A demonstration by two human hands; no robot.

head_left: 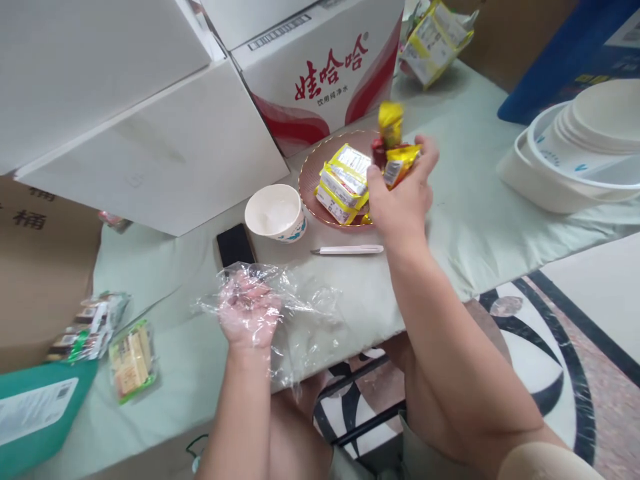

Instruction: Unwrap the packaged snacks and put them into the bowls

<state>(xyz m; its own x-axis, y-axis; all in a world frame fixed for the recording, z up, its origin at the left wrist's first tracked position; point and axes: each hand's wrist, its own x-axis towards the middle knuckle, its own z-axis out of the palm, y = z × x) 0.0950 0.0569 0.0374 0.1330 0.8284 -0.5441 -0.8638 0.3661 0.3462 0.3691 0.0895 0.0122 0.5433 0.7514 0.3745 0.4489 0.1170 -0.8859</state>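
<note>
My right hand (403, 200) grips several small wrapped snacks (395, 150) in yellow and red wrappers, raised over the right side of a pink plate (313, 150) with a gold rim. On that plate lie yellow-and-white snack packets (344, 183). Palm up, my left hand (250, 310) has its fingers curled in the folds of a clear plastic bag (310, 303), which spreads to the right and hangs over the table edge. A white paper cup (275, 213) stands beside the plate. Below the plate lies a white pen (350, 250), and a dark phone (236, 247) is just beyond my left hand.
White cartons (320, 80) wall off the back. At right, a white container (530, 173) holds stacked bowls (607, 120). Another yellow packet (437, 43) lies behind. To the left are snack packs (133, 360) and a green package (45, 407). The table's front edge runs beneath my forearms.
</note>
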